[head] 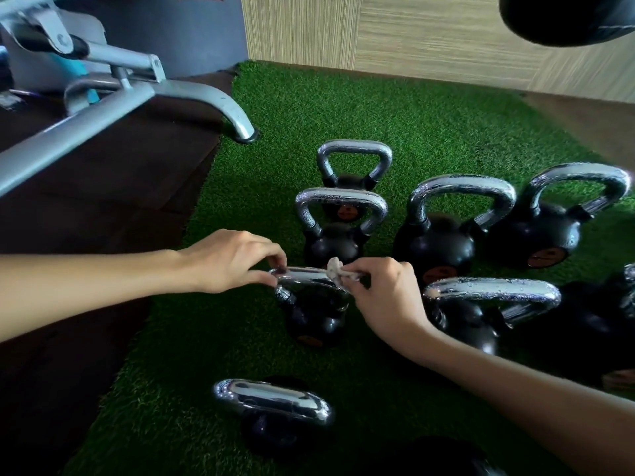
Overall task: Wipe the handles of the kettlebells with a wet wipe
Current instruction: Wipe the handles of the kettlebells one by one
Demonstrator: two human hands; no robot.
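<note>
Glossy chrome handle (302, 273); crumpled cloth wipe (335, 267).

A gym: chrome-handled kettlebells (436, 249) stand on green artificial turf (343, 108) beside a grey steel exercise machine frame (192, 94)

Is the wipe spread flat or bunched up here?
Bunched up. The wipe is a crumpled wad pinched by the right hand against the kettlebell handle that the left hand holds.

A green artificial-turf mat (378, 108) is laid over dark flooring (86, 214). A grey metal machine frame (113, 97) is seen upper left; wood-grain wall panelling (429, 32) spans the top.
</note>
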